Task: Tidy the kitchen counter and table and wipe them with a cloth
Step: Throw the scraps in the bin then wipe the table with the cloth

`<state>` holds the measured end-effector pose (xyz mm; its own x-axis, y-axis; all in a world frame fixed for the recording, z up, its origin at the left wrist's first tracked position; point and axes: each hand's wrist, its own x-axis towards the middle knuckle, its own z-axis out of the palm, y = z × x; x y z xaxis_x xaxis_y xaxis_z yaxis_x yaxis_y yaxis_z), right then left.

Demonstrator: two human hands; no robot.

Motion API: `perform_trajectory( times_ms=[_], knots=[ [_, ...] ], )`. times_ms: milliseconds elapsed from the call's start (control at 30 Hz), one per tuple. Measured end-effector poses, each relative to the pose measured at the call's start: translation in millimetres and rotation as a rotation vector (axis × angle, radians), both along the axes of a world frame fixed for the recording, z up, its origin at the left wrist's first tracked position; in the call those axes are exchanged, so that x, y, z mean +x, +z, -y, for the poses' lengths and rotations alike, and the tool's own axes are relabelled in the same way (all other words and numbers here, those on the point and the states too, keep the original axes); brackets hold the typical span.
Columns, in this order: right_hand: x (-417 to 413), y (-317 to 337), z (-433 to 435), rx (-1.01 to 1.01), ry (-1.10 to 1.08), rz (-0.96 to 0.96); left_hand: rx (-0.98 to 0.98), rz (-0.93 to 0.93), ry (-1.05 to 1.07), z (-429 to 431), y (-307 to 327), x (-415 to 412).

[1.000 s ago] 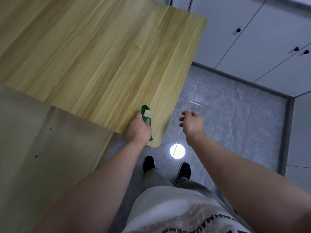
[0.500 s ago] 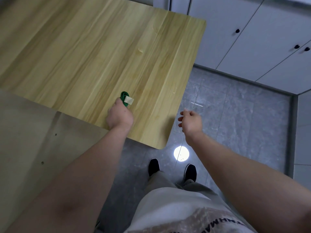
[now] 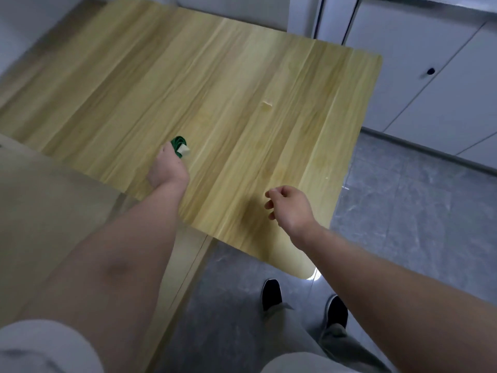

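Observation:
A light wooden table (image 3: 242, 84) fills the upper middle of the head view. My left hand (image 3: 168, 169) lies on its near part and holds a folded green cloth (image 3: 179, 146) with a pale label, pressed against the wood. Most of the cloth is hidden under the hand. My right hand (image 3: 289, 207) hovers above the table's near right part, fingers loosely curled, holding nothing. A small pale smear (image 3: 267, 105) marks the wood further in.
A duller beige surface (image 3: 53, 211) adjoins the table at the left. White cabinet doors with black knobs (image 3: 430, 71) stand at the right rear. Grey floor tiles (image 3: 416, 211) lie to the right, and my black shoes (image 3: 271, 293) stand below the table's near corner.
My left hand has slid the green cloth from the table's near corner leftward and inward along the wood. My right hand, earlier off the table's edge over the floor, now hovers above the tabletop.

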<state>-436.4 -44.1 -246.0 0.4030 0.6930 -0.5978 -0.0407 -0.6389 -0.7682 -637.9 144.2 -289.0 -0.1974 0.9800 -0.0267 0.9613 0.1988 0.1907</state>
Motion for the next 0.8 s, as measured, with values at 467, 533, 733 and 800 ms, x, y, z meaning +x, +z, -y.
perform_trajectory(
  times_ms=[467,533,733,800],
  knots=[
    [-28.1,-32.5,-55.8,-0.032,0.022,-0.012,-0.182,-0.159,-0.166,-76.2,-49.2,-11.4],
    [-22.2,-33.1,-54.2,-0.040,0.012,-0.007,-0.176,-0.166,-0.221,-65.1,-47.8,-7.4],
    [9.5,-33.6,-31.6,-0.038,-0.101,0.014,-0.212,-0.144,-0.405,23.5,-47.5,47.5],
    [25.5,-36.5,-15.0,-0.038,-0.170,0.028,-0.241,-0.128,-0.484,54.0,-47.3,70.5]
  ],
)
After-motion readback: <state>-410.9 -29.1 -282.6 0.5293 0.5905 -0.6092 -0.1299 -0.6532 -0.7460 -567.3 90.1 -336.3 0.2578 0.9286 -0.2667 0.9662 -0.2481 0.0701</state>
